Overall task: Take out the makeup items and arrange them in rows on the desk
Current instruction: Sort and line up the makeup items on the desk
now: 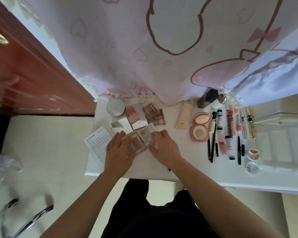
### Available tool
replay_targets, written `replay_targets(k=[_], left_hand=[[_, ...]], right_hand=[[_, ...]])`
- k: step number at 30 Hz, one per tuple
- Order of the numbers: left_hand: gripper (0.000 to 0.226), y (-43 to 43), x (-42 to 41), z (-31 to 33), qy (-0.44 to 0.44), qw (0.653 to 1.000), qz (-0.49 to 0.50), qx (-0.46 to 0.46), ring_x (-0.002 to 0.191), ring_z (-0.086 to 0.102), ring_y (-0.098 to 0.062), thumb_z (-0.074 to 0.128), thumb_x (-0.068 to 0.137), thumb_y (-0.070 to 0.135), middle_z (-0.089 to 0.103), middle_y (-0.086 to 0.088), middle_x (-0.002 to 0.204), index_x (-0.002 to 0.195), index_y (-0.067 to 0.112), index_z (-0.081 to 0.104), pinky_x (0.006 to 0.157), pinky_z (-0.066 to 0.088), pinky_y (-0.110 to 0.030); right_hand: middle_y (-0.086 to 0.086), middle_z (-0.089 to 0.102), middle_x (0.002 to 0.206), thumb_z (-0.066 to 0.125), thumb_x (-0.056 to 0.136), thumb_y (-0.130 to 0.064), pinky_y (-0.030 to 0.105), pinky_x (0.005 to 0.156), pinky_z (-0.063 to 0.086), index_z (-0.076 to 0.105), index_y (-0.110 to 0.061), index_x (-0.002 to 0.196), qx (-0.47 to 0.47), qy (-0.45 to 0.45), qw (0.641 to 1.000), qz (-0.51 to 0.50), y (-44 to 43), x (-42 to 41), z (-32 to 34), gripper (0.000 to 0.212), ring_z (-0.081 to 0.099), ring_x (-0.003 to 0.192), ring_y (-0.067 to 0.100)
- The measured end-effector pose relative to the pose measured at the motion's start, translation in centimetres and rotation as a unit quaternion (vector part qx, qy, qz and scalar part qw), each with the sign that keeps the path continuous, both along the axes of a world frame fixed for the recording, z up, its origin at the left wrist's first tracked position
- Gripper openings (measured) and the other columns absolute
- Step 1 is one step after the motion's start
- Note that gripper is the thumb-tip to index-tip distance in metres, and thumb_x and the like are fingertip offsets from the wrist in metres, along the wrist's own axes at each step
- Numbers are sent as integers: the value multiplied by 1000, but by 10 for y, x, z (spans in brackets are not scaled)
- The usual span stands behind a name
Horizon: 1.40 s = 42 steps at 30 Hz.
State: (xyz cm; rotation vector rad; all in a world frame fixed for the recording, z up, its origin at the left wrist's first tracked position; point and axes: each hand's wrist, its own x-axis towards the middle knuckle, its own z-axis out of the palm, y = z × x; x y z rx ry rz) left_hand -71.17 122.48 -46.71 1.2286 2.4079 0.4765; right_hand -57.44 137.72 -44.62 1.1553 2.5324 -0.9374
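Pink palette [136, 146] looks light, stiff, kinda slick, best grabbed by its edges; left hand [119, 150] rests flat on it, right hand [164, 146] pinches clear plastic [150, 142].

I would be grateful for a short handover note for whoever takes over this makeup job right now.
Left hand: flat on the pink palette at the front of the desk.
Right hand: pinches a clear plastic piece beside that palette.
Done: row of tubes and pencils laid out on the right, next to the open pink compact.
Left: the overlapping palettes behind the hands lie crooked; line them up in rows.
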Motion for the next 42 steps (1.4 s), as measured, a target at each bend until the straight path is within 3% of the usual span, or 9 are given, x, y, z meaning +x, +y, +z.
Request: replay_targets(k=[3,6,12,21,27,33,36,39,42], left_hand=[[65,-23,-8,-2,12,996,83,-39,140,36,-40,52,81,50,41,-19,150,136,15,51,105,36,-58],[77,-42,-15,-4,13,988,137,-69,142,27,-45,64,83,47,27,-22,157,147,14,39,104,34,-64],[95,-45,-45,0,13,983,150,-102,149,8,-39,68,84,52,3,-16,164,157,22,16,113,23,-59],[81,-27,-67,1,-1,978,146,-150,147,14,-28,66,81,61,19,-1,161,148,30,34,115,18,-54],[78,-36,-70,-2,-14,977,137,-164,145,14,-26,65,80,64,19,3,160,145,33,35,113,17,-52],[77,-38,-82,-1,-67,970,128,-198,146,15,-23,69,80,53,22,4,160,146,34,35,115,17,-50],[91,-40,-96,16,-89,976,165,-113,145,19,-21,75,75,52,28,3,158,150,28,30,114,21,-48],[107,-32,-111,45,-105,988,111,20,142,28,-20,79,64,62,35,2,155,151,22,31,115,26,-44],[101,-15,-115,79,-131,988,24,80,130,33,-5,80,63,64,42,12,144,147,26,39,110,28,-28]], right_hand=[[7,45,125,59,92,-32,41,84,53,48,-21,135,-6,6,1000,29,-11,-11,-1,46,59,106,31],[6,44,123,58,92,-30,38,80,51,47,-23,132,-5,15,999,50,-20,-22,-1,42,60,102,31],[6,41,134,59,93,-26,40,84,51,40,-23,139,13,30,997,74,-13,-62,9,51,57,112,27],[6,21,155,63,92,-37,37,79,48,37,-26,143,56,-16,989,139,11,-163,13,59,63,107,33],[0,50,122,70,85,-42,32,67,44,50,-23,108,61,0,992,112,1,-189,-10,36,63,88,26],[-10,62,107,82,73,-42,24,69,48,59,-27,107,-79,93,992,-34,-3,-179,9,44,61,91,12],[-15,65,113,87,67,-50,12,71,46,61,-31,118,-209,138,961,-121,-11,-157,26,61,64,100,5],[-15,66,125,89,58,-58,30,92,55,55,-31,134,-333,162,916,-151,-17,-134,43,88,63,114,6],[-11,70,117,87,65,-53,42,107,48,62,-24,129,-325,180,917,-148,-15,-116,66,75,64,112,6]])
